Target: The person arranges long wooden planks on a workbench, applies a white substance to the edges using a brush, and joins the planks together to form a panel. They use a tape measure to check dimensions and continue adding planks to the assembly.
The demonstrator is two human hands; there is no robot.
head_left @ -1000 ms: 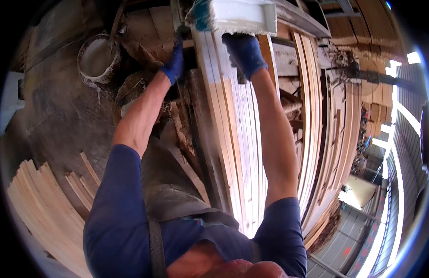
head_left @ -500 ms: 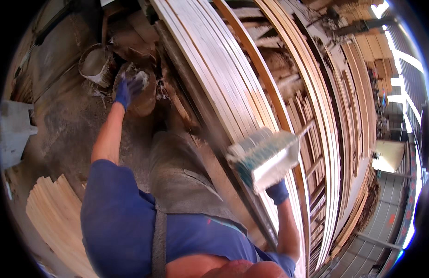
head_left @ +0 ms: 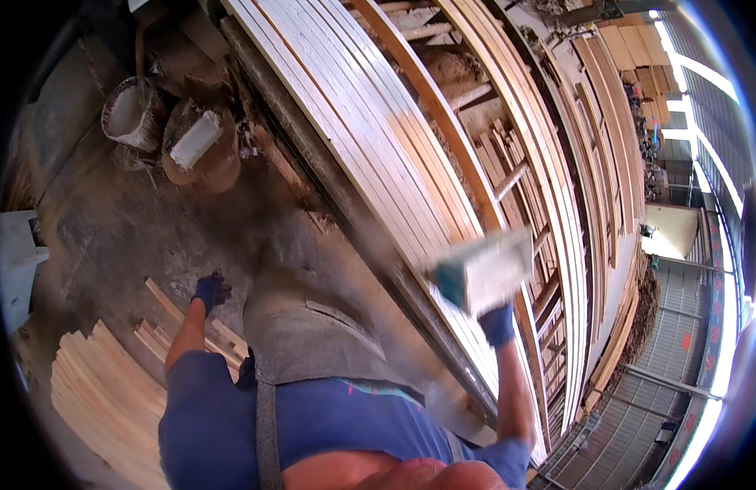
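Two blue-gloved hands, left hand (head_left: pixel 210 290) and right hand (head_left: pixel 498 323); one white block (head_left: pixel 486 271); two buckets (head_left: pixel 133 114) on the floor; one stack of long painted boards (head_left: pixel 370 147)

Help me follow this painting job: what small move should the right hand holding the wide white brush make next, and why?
Probably lower the wide white paint-coated brush, held in the blue-gloved right hand, onto the white-painted wooden slats; it hovers blurred above them, not visibly touching.

No packages, labels, signs or screens can be made out.
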